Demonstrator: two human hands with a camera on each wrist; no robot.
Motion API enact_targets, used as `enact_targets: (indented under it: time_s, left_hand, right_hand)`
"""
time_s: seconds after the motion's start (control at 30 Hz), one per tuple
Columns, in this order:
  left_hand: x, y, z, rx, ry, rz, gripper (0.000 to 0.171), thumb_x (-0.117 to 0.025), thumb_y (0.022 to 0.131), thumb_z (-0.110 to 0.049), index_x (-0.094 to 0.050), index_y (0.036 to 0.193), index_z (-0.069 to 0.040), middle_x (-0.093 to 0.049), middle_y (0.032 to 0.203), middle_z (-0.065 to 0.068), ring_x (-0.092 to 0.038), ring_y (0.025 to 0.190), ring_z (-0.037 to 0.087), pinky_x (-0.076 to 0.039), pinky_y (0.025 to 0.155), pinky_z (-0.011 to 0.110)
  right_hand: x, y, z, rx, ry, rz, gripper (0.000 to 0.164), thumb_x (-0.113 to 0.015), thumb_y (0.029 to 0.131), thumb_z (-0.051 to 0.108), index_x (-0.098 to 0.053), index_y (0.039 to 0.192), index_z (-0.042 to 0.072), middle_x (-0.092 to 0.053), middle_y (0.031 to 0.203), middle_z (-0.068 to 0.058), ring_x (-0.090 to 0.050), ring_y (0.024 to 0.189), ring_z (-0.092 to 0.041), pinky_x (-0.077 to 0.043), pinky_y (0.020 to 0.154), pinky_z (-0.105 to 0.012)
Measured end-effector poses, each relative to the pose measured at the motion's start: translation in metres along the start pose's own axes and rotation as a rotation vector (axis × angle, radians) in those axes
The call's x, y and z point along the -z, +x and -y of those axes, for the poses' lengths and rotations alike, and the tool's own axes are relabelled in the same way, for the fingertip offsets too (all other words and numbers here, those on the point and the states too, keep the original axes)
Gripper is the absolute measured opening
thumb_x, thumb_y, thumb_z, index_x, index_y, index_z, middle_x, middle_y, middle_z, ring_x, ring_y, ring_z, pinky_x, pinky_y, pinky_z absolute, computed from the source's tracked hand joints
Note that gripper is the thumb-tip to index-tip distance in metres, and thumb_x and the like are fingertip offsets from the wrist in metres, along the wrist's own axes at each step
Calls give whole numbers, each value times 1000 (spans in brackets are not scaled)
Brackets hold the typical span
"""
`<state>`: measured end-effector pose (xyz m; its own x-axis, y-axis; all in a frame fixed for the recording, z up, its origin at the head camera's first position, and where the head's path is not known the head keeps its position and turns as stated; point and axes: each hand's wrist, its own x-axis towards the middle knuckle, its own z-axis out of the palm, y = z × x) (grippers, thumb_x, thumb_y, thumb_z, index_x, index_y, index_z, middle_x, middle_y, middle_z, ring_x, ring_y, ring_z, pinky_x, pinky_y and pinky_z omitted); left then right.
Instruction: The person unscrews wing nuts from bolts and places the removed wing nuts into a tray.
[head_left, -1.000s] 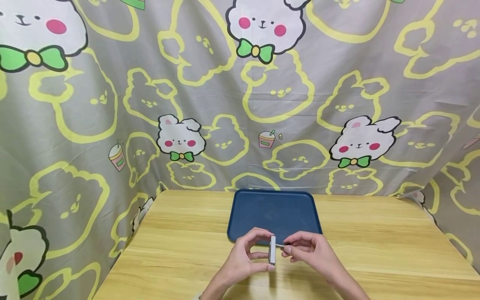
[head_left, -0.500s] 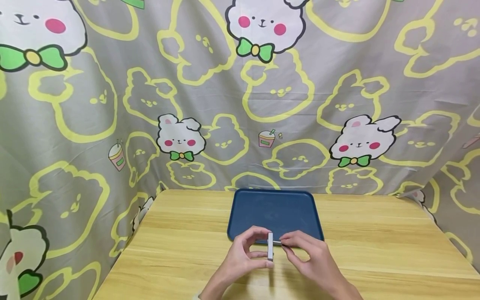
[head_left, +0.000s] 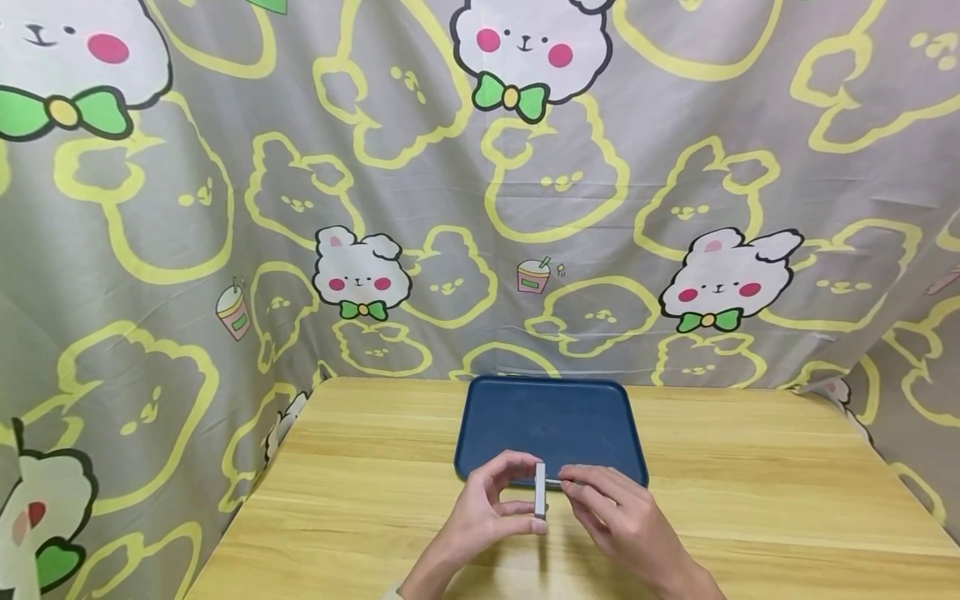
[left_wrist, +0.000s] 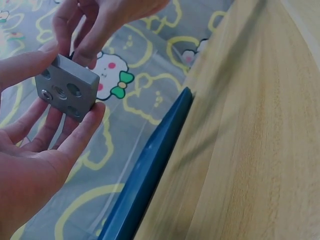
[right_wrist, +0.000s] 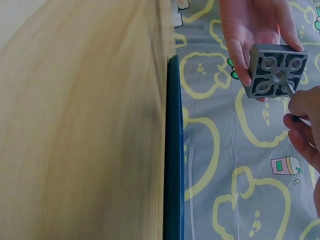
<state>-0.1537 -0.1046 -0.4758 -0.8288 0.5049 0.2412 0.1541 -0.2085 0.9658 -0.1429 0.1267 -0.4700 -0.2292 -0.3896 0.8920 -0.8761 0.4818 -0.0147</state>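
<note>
Held upright above the table is a square grey metal plate [head_left: 541, 493], pinched at its edges between the thumb and fingers of my left hand [head_left: 486, 510]. Its flat face, seen in the left wrist view, has a larger threaded centre hole and smaller corner holes; a round metal end shows in one corner. The ribbed, recessed back [right_wrist: 278, 76] faces the right wrist view. From a corner there, a thin silver screw shank [right_wrist: 291, 89] sticks out. My right hand [head_left: 628, 512] pinches this shank with thumb and fingertips, hiding most of its far end.
A dark blue tray [head_left: 551, 425] lies on the wooden table [head_left: 360, 467] just beyond the hands. Behind the table hangs a grey patterned curtain [head_left: 442, 200], which also runs along both sides.
The plate has shifted slightly left and up. My right fingers have rolled and changed their hold on the shank, now covering its dark end that showed a second ago.
</note>
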Motion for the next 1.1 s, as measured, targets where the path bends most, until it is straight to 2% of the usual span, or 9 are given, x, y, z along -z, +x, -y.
enact_targets:
  time_s: [0.1, 0.17, 0.27, 0.4, 0.5, 0.6, 0.73, 0.9, 1.1]
  left_hand:
    - [0, 0, 0, 1, 0, -1, 59, -85, 80, 2, -59, 132, -3, -52, 135, 33, -57, 124, 24, -61, 93, 41]
    - [0, 0, 0, 2, 5, -5, 59, -85, 80, 3, -59, 132, -3, -55, 133, 27, -57, 124, 24, -61, 93, 41]
    - [0, 0, 0, 3, 12, -12, 59, -85, 79, 5, -60, 132, -3, -58, 131, 18, -57, 124, 24, -61, 93, 42]
    - [0, 1, 0, -11, 16, -5, 61, -84, 77, 7, -59, 133, -2, -58, 131, 16, -57, 125, 25, -61, 94, 44]
    - [0, 1, 0, -33, 11, 15, 62, -84, 77, 10, -58, 133, 0, -56, 132, 18, -56, 126, 25, -61, 95, 45]
    - [-1, 1, 1, -50, 8, 32, 62, -83, 77, 11, -57, 133, 2, -54, 133, 19, -56, 127, 25, -60, 96, 45]
    - [-1, 0, 2, -64, 10, 36, 63, -83, 76, 12, -57, 133, 3, -53, 133, 22, -56, 126, 25, -59, 97, 45]
    - [-3, 1, 2, -86, 12, 41, 63, -82, 74, 17, -58, 131, 4, -52, 131, 25, -57, 125, 26, -58, 98, 46]
    - [-3, 1, 2, -82, 24, 37, 63, -82, 73, 18, -59, 130, 2, -53, 131, 24, -57, 124, 25, -58, 98, 46]
  right_hand:
    - [0, 0, 0, -28, 19, 0, 32, -56, 108, 25, -78, 100, 2, -74, 105, -10, -73, 87, -22, -61, 86, -22]
    - [0, -1, 0, -63, 74, -8, 28, -62, 105, 26, -76, 103, 2, -73, 106, -10, -73, 88, -23, -59, 89, -20]
    - [1, -1, 1, -169, 188, -30, 18, -75, 95, 15, -74, 110, 5, -73, 109, -10, -73, 92, -25, -57, 92, -19]
    - [6, 0, 5, -447, 320, -7, 38, -80, 85, -6, -72, 117, 13, -73, 110, -3, -73, 92, -19, -60, 84, -19]
    - [10, 2, 8, -715, 433, 77, 30, -77, 91, 0, -72, 116, 17, -74, 108, 1, -73, 92, -14, -63, 78, -24]
    - [12, 4, 7, -943, 587, 156, 17, -71, 98, 12, -72, 114, 10, -75, 107, -6, -74, 90, -16, -65, 75, -32]
    - [15, 6, 4, -1159, 775, 216, 26, -69, 100, 16, -69, 116, -5, -73, 106, -21, -75, 87, -23, -66, 74, -40]
    - [18, 5, 0, -1310, 942, 229, 33, -71, 98, 17, -67, 114, -11, -73, 100, -25, -75, 88, -27, -66, 77, -42]
    - [20, 2, -5, -1340, 1070, 289, 38, -71, 98, 14, -62, 118, -17, -75, 100, -21, -75, 90, -25, -66, 79, -37]
